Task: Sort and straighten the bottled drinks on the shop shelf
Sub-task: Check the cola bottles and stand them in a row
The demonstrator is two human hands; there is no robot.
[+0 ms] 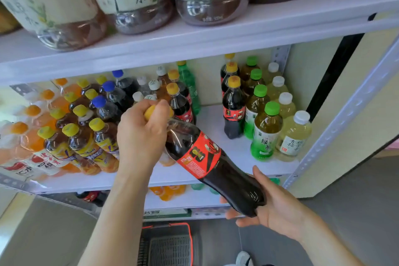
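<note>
A dark cola bottle (207,162) with a red label lay tilted in front of the middle shelf (226,147), held between both hands. The left hand (140,134) was closed around its yellow cap and neck at the upper end. The right hand (274,207) cupped its base from below, fingers curled under it.

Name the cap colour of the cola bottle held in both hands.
Yellow, on the cola bottle; head view, partly covered by the left hand.
</note>
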